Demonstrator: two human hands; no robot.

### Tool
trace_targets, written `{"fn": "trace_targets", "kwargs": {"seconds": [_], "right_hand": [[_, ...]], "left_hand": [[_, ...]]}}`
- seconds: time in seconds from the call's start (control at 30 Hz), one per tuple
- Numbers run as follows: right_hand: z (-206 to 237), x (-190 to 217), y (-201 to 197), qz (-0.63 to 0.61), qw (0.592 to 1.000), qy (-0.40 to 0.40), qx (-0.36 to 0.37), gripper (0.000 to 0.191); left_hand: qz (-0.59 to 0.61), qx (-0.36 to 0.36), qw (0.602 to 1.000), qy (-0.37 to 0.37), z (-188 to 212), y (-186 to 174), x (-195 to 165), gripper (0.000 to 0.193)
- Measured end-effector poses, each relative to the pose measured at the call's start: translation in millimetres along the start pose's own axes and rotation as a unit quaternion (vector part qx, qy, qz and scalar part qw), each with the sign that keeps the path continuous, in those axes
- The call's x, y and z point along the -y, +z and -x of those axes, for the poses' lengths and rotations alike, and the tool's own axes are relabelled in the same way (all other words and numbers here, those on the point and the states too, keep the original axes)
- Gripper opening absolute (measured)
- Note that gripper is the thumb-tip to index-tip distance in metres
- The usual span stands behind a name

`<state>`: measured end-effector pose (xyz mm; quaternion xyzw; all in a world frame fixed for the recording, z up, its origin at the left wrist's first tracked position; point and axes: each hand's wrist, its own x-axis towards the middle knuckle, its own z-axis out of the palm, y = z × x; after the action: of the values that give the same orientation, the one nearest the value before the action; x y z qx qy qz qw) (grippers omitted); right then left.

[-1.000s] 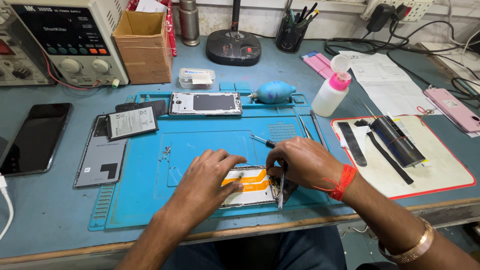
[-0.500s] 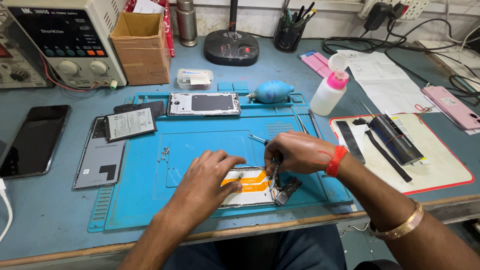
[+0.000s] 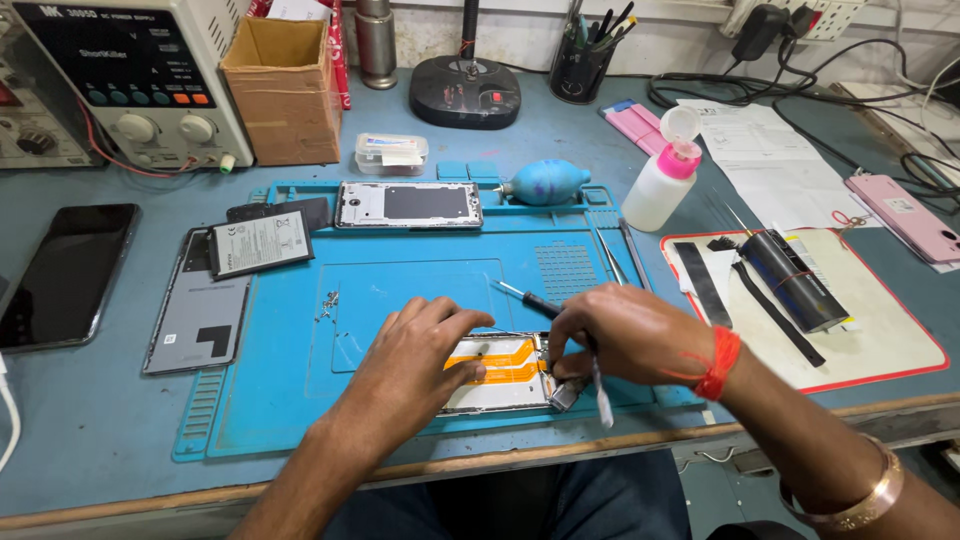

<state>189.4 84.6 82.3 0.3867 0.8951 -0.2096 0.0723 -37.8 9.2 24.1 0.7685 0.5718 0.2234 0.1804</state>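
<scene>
Fingers (image 3: 455, 325) of two hands on one opened phone (image 3: 500, 375)

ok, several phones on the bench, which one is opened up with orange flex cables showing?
The phone under both hands, at the near edge of the blue mat. The black one far left and the pink one far right lie closed.

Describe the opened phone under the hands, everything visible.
The opened phone lies flat on the blue repair mat, near its front edge, back cover off. Orange flex ribbons run lengthwise over a pale interior inside a metallic-looking frame. The left hand presses on its left half and hides it; the right hand, holding a dark-handled screwdriver, works at its right end, where a small grey part sticks out.
</scene>
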Motion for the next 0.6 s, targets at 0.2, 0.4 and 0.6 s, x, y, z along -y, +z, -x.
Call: {"fn": "trace_targets", "kwargs": {"seconds": [0.2,0.4,0.6], "right_hand": [[-1.5,1.6,10.6,-0.016,0.998,-0.029,-0.060,0.020],[-5.9,-0.2,10.7,0.001,0.999,0.042,-0.003,0.013],[-21.9,-12.8,4.0,-0.072,0.995,0.025,0.070,0.015]], "left_hand": [[0.002,0.006,1.000,-0.006,0.3,-0.8,-1.5,0.053],[-0.002,0.002,1.000,0.002,-0.3,-0.9,-1.7,0.048],[-0.004,0.017,1.000,-0.013,-1.2,-1.5,-3.5,0.052]]}}
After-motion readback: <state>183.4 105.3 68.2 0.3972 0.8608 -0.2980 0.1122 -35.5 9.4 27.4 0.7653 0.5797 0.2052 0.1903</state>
